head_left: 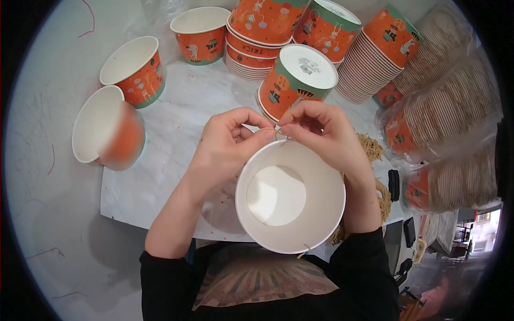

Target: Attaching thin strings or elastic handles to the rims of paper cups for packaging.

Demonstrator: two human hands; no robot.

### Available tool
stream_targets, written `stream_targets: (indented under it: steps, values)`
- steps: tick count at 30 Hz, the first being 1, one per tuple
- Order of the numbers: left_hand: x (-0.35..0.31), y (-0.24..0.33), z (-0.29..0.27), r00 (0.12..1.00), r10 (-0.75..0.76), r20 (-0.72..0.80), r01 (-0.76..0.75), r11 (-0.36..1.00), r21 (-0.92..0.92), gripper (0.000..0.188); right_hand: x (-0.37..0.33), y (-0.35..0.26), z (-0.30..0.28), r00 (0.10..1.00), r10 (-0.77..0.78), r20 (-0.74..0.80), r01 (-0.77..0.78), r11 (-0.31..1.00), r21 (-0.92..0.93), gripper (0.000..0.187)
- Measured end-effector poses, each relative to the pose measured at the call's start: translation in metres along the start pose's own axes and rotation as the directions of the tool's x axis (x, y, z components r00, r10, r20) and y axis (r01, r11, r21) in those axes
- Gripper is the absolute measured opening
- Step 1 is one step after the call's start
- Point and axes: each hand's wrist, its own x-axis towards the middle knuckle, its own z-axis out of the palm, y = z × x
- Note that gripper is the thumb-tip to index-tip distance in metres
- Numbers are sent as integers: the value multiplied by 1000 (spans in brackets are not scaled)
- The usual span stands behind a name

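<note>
A large white-lined paper bucket (324, 206) sits tilted in front of my body, its opening facing me. At its far rim, my left hand (225, 143) pinches a thin tan twine (277, 132) between thumb and forefinger. Close beside it, my right hand (327, 134) pinches the same twine, fingertips almost touching the left ones. A short knotted twine end (303, 251) sticks out at the bucket's near rim. Just beyond my fingers stands an upside-down orange and green bucket (297, 80). The outer side of the bucket I work on is mostly hidden.
Three upright orange buckets (136, 80) stand at the left of the white table (160, 198). Stacked buckets (369, 64) line the back. On the right are bagged stacks (444, 117), tan twine bundles (370, 147) and a small black object (394, 185).
</note>
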Motion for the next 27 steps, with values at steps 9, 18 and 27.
stream_targets:
  steps: [9,18,27]
  values:
    - [2,0,-4,1000,5,27,-5,1000,-2,14,-3,-9,5,998,-28,-54,20,989,-149,7]
    - [4,3,-7,998,27,59,-26,999,-23,14,-5,-14,7,985,-170,-1,167,971,-170,15]
    - [-1,9,-8,991,-93,98,92,996,18,15,-12,-24,11,943,-334,-9,300,859,-415,16]
